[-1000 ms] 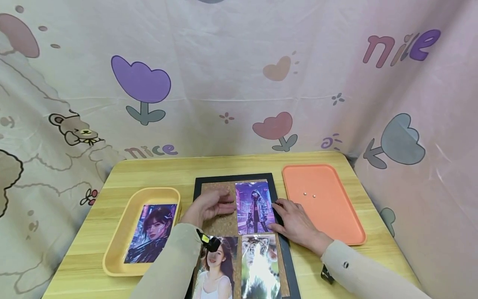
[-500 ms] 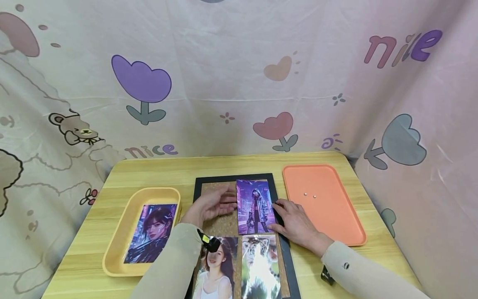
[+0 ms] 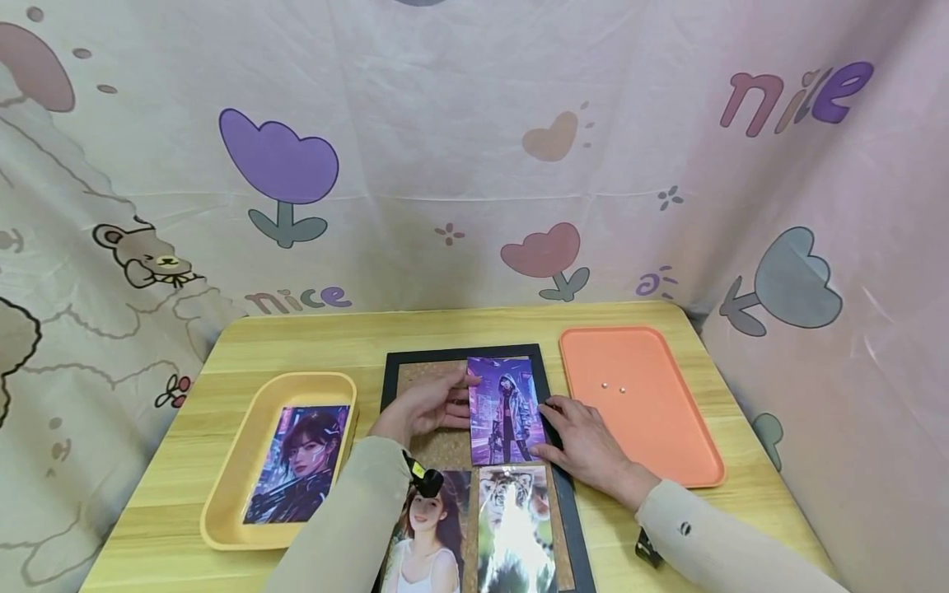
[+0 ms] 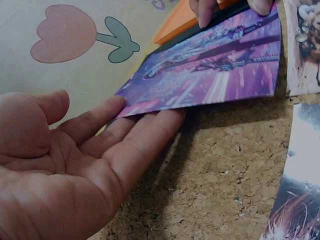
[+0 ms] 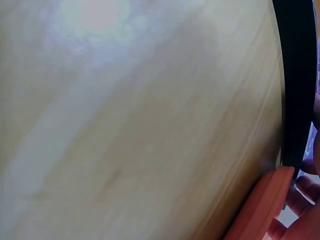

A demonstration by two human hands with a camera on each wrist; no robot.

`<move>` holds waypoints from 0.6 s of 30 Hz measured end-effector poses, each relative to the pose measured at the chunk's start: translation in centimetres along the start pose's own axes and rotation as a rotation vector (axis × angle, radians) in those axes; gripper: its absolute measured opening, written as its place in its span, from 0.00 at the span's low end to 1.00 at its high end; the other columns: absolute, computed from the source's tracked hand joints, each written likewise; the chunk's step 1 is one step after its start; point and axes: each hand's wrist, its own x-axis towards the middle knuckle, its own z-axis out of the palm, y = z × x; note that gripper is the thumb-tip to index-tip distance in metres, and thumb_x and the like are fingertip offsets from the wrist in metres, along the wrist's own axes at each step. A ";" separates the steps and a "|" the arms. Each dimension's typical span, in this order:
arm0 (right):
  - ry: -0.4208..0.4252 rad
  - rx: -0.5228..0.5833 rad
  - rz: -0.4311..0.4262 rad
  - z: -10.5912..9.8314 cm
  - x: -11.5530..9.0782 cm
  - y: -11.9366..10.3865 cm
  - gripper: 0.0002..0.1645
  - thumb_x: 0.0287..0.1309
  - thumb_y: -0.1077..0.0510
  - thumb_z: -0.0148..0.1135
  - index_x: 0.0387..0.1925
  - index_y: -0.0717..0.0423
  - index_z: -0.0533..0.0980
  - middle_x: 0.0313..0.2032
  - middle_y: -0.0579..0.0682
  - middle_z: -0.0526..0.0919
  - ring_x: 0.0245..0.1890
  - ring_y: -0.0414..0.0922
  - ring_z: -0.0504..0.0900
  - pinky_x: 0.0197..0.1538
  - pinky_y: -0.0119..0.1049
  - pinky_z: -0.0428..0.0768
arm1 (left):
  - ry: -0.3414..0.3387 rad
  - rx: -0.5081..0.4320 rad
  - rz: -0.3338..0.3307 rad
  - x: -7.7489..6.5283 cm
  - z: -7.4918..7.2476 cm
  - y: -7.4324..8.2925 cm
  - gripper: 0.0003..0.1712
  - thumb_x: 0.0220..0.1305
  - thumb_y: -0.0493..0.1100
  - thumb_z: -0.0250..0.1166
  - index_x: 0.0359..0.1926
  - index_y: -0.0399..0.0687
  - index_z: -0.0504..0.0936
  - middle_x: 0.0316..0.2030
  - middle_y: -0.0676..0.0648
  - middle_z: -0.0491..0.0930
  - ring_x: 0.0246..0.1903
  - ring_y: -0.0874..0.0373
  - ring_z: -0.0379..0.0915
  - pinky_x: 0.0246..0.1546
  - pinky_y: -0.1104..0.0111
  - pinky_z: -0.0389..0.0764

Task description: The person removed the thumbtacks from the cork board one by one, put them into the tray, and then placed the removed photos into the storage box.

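A purple photo print (image 3: 507, 408) of a hooded figure lies over the upper right of the black-framed cork board (image 3: 404, 359). Its near edge stands raised off the cork in the left wrist view, with a shadow beneath. My left hand (image 3: 430, 401) holds its left edge, index finger above and other fingers (image 4: 150, 130) underneath; the thumb is clear of the print. My right hand (image 3: 589, 445) reaches over the frame from the right, fingertips touching the print's right edge. Below lie a photo of a person (image 3: 428, 548) and a tiger photo (image 3: 516, 511).
A yellow tray (image 3: 222, 502) at the left bears another purple photo (image 3: 300, 465). An orange tray (image 3: 630, 354) at the right carries two small shiny pieces (image 3: 613, 388). Everything stands on a wood-grain table (image 3: 334, 338), with a printed curtain (image 3: 415, 181) behind.
My left hand has moved slightly right, and its index finger now overlaps the print's left edge. The print has shifted and tilted a little. My right hand has stayed put.
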 end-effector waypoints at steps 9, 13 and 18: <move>0.055 0.004 -0.051 0.4 -0.3 0.3 0.47 0.64 0.31 0.67 0.71 0.61 0.74 0.68 0.61 0.75 0.67 0.62 0.76 0.67 0.61 0.74 | 0.036 0.034 0.003 0.8 0.2 -0.6 0.19 0.79 0.38 0.59 0.67 0.41 0.79 0.49 0.38 0.85 0.40 0.49 0.88 0.45 0.55 0.91; 0.065 0.007 -0.065 0.5 -0.3 0.3 0.48 0.63 0.32 0.68 0.71 0.60 0.74 0.68 0.62 0.75 0.67 0.62 0.76 0.67 0.61 0.74 | 0.067 0.058 0.031 1.0 0.2 -0.9 0.20 0.74 0.31 0.62 0.65 0.41 0.79 0.46 0.40 0.84 0.39 0.50 0.86 0.43 0.56 0.91; 0.061 0.006 -0.061 0.5 -0.3 0.3 0.48 0.63 0.32 0.69 0.72 0.60 0.73 0.68 0.62 0.75 0.67 0.62 0.75 0.68 0.61 0.73 | 0.062 0.105 0.041 0.9 0.0 -0.9 0.23 0.73 0.28 0.61 0.66 0.43 0.78 0.49 0.40 0.80 0.39 0.49 0.86 0.42 0.55 0.91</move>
